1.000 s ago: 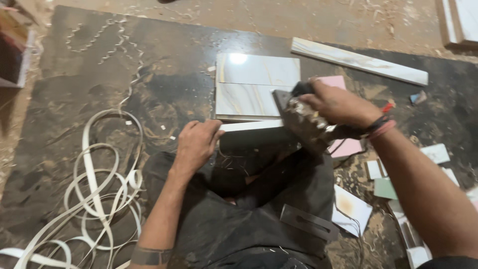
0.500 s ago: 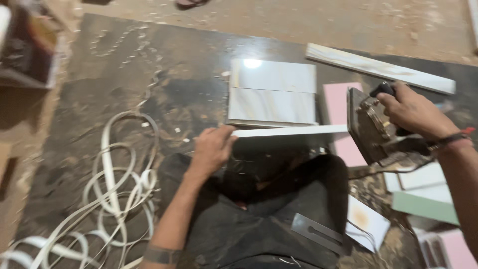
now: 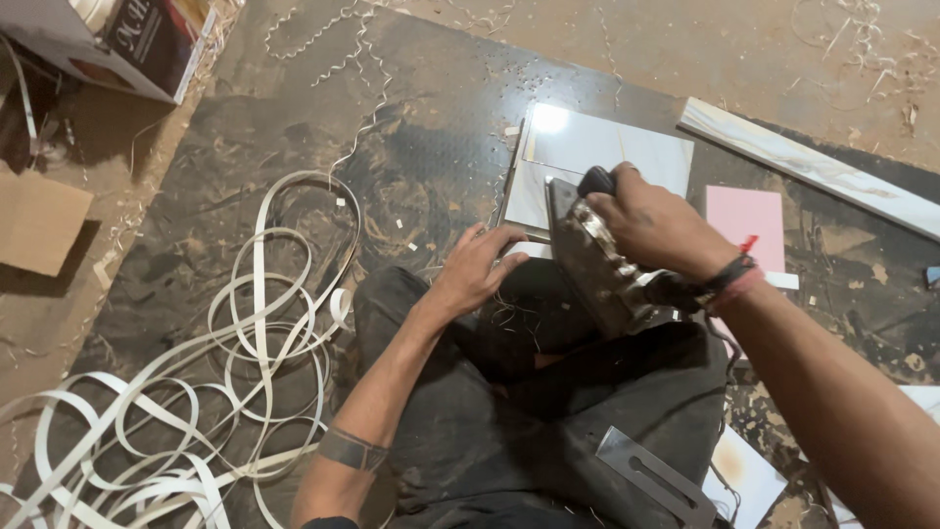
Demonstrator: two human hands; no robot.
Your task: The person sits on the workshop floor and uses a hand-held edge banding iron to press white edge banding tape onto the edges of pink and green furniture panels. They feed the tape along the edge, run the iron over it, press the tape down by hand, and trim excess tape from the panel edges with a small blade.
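A wide dark floor mat covers the dusty ground, and the person sits on it with legs in dark trousers drawn up. To the left lies a big loose tangle of white edge-banding strip; at the top left are a cardboard box and a flat piece of cardboard. Ahead lie pale marbled laminate panels, a long marbled strip further right, and a pink sheet beside the right wrist. A metal square rests on the right thigh. The narrow white-edged board stands on edge just in front of the knees, mostly hidden by the hands. The right hand is clamped round the black handle of an old clothes iron, whose soleplate tilts onto that board's edge; the left hand is spread with fingers open, pressing on the board's near end and closed on nothing. In my judgement, doing this well calls for keeping the soleplate flat and square on the edge, moving it slowly and evenly so the strip bonds without scorching, bracing the board firmly, and keeping the left fingers well clear of the hot plate.
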